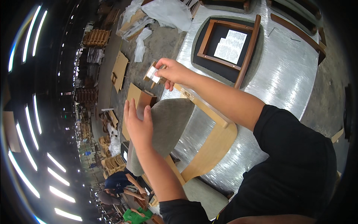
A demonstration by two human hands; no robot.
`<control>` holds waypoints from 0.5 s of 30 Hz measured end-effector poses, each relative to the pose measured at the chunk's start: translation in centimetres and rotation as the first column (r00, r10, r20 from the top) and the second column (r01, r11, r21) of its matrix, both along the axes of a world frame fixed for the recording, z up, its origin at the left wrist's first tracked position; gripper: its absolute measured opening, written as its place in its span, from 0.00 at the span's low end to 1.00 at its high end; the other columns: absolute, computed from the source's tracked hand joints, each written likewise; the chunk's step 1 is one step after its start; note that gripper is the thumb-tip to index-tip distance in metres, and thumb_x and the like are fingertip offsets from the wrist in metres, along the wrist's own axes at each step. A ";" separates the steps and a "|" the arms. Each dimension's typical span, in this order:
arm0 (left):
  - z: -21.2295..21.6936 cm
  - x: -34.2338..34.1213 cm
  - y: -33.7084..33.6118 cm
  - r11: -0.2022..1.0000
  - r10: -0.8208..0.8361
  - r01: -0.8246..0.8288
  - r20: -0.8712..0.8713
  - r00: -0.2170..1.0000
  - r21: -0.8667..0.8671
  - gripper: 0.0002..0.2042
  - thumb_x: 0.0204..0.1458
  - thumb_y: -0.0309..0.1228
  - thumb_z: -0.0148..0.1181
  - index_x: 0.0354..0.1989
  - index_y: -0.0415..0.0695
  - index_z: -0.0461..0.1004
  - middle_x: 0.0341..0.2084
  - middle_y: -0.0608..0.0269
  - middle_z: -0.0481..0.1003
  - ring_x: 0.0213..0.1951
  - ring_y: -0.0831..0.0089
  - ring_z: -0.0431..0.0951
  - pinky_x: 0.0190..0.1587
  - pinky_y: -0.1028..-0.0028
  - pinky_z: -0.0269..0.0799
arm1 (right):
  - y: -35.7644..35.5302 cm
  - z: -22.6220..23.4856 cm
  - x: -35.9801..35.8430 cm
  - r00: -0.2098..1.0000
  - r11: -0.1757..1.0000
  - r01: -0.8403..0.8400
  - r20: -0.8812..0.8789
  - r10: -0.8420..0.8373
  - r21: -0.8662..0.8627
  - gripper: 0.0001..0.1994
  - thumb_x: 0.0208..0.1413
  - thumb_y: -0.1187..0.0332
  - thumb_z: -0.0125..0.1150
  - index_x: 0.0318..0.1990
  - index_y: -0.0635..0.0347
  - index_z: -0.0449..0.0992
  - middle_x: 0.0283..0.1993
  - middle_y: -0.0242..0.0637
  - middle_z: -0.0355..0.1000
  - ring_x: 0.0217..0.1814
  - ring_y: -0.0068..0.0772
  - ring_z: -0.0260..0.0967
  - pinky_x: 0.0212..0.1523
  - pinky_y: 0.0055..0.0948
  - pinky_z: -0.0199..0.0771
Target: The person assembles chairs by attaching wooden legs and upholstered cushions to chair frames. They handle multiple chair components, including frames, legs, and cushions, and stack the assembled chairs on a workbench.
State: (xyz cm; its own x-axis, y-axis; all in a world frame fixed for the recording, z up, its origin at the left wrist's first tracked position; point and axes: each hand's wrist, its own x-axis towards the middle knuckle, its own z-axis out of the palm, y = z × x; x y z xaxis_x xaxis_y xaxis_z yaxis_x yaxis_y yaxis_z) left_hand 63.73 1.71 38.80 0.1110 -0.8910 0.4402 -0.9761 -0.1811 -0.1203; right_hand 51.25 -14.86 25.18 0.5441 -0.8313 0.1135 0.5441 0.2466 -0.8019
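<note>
My right hand (172, 73) is closed around a small brown, block-like thing with a white face (152, 74); its exact kind is unclear. It is held above the far end of a light wooden chair frame (209, 109). My left hand (139, 125) is open, fingers stretched out, beside a grey upholstered panel (169, 121); I cannot tell whether it touches the panel. A curved pale wood backrest (214, 151) joins the frame and lies over the plastic-wrapped table (283, 84).
A dark-backed seat with a brown wooden frame (238, 69) and white paper labels lies upside down on the table. Two hex keys (295, 39) lie at the far right. Cardboard (119, 69) and plastic sheeting (169, 13) cover floor at left. Co-workers (117, 183) work at lower left.
</note>
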 end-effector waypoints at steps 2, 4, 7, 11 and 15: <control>0.3 1.7 -0.5 0.985 0.110 -0.074 -0.230 0.967 0.156 0.27 0.60 0.38 0.67 0.65 0.37 0.75 0.57 0.41 0.79 0.61 0.49 0.79 0.62 0.59 0.73 | -0.4 0.4 0.6 0.997 0.997 -0.080 0.023 0.080 -0.004 0.18 0.65 0.65 0.62 0.56 0.66 0.68 0.36 0.44 0.75 0.23 0.29 0.76 0.18 0.30 0.77; 0.1 2.4 -0.9 0.954 0.222 -0.133 -0.332 0.917 0.270 0.27 0.61 0.40 0.67 0.64 0.37 0.75 0.56 0.40 0.79 0.60 0.49 0.79 0.61 0.60 0.74 | -0.1 0.6 0.8 0.999 0.998 -0.048 0.018 0.048 -0.028 0.19 0.65 0.65 0.62 0.56 0.66 0.68 0.36 0.44 0.76 0.21 0.28 0.75 0.18 0.29 0.77; 0.1 2.9 -1.2 0.948 0.226 -0.137 -0.302 0.926 0.288 0.26 0.61 0.41 0.67 0.63 0.37 0.76 0.52 0.41 0.82 0.56 0.50 0.82 0.59 0.60 0.75 | 0.4 0.7 0.6 0.999 0.999 -0.042 0.008 0.042 -0.002 0.18 0.66 0.66 0.61 0.57 0.66 0.68 0.36 0.43 0.75 0.21 0.27 0.74 0.19 0.28 0.78; 0.6 4.9 -2.3 0.945 0.172 0.006 -0.515 0.840 0.326 0.24 0.60 0.36 0.70 0.61 0.37 0.78 0.47 0.49 0.84 0.48 0.61 0.84 0.54 0.65 0.76 | 1.2 0.4 1.4 0.990 0.984 -0.141 -0.011 0.140 -0.109 0.18 0.67 0.65 0.61 0.58 0.66 0.69 0.36 0.41 0.75 0.22 0.25 0.74 0.20 0.27 0.77; 0.2 6.4 -2.6 0.947 0.123 0.118 -0.679 0.724 0.297 0.22 0.58 0.32 0.71 0.60 0.37 0.79 0.43 0.56 0.84 0.44 0.72 0.81 0.52 0.69 0.75 | 3.1 0.1 3.5 0.998 0.940 0.028 -0.035 -0.043 -0.339 0.18 0.68 0.63 0.62 0.58 0.65 0.70 0.33 0.35 0.74 0.22 0.21 0.72 0.20 0.24 0.73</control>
